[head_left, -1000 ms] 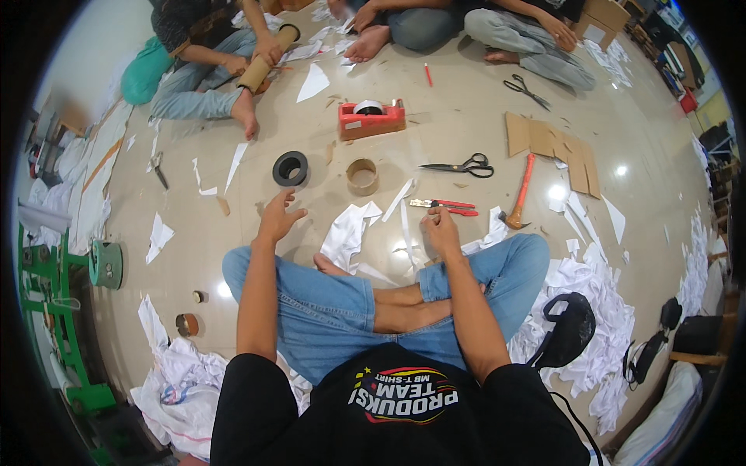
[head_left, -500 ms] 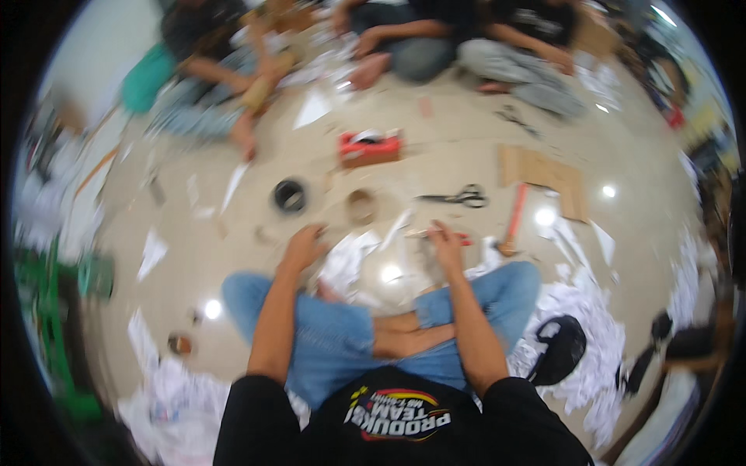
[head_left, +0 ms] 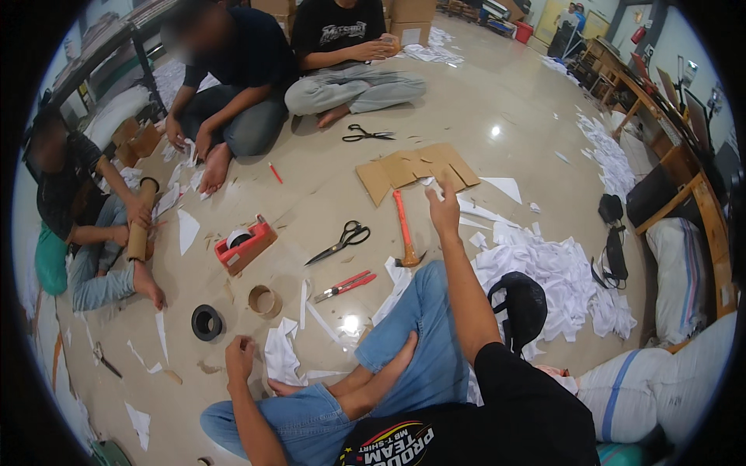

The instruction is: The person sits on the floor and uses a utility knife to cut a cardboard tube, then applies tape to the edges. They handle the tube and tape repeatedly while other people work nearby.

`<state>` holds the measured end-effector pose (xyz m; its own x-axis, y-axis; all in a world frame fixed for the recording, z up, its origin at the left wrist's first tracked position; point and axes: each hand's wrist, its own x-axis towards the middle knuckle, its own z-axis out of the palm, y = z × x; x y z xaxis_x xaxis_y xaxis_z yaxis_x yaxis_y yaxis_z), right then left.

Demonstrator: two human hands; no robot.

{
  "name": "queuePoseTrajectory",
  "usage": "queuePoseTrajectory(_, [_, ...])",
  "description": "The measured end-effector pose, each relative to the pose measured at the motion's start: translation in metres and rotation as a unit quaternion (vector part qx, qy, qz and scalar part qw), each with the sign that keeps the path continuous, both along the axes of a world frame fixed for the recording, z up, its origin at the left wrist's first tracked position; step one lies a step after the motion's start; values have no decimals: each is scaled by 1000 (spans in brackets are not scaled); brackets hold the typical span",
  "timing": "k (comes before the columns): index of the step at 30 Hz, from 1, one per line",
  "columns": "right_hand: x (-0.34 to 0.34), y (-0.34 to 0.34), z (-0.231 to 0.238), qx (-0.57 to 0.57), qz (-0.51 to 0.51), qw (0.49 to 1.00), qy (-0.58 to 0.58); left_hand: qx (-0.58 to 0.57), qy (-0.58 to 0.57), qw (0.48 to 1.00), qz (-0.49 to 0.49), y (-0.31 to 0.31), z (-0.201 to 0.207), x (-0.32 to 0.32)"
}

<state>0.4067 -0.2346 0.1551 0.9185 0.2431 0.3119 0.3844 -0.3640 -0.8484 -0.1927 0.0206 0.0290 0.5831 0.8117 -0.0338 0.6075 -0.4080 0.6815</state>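
My right hand [head_left: 444, 208] reaches forward with its fingers apart, its fingertips over the near edge of a torn brown cardboard piece [head_left: 381, 175]. Whether they touch it I cannot tell. Nothing shows in that hand. My left hand [head_left: 239, 357] is raised above my left knee, its fingers curled closed and apparently holding nothing. Nearest to it are a black tape roll [head_left: 198, 321] and a brown tape roll [head_left: 264, 303]. Between my hands lie a red utility knife [head_left: 346, 286], black-handled scissors [head_left: 337, 244] and a red-handled hammer-like tool [head_left: 402, 224].
A red tape dispenser [head_left: 247, 247], a red pencil-like stick [head_left: 276, 173] and other scissors [head_left: 367, 135] lie farther off. White scraps [head_left: 536, 279] are heaped at my right, by a black bag [head_left: 522, 311]. Three people sit across; one holds a cardboard tube [head_left: 140, 225].
The view has swung to the right. My right hand has moved from near the utility knife out to the cardboard. My left hand has drawn in, its fingers curled.
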Motion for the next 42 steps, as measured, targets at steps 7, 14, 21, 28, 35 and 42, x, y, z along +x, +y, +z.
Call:
queuePoseTrajectory(7, [10,-62,-107,-306,17,927,217,-72,27,996,55,-5,9,15])
queuePoseTrajectory(14, [-7,-30,-105,-306,209,914,167,3,81,997,15,-5,10,6])
queuePoseTrajectory(21, [-3,-39,-101,-318,227,905,168,-6,79,997,12,-15,41,23])
queuePoseTrajectory(28, [-8,-34,-100,-326,228,907,140,-22,76,996,28,-17,33,8])
queuePoseTrajectory(35, [6,-30,-129,-262,241,928,106,5,9,1000,8,-4,15,13])
queuePoseTrajectory(42, [-4,-25,-104,-338,278,896,71,-21,106,994,14,-10,25,18])
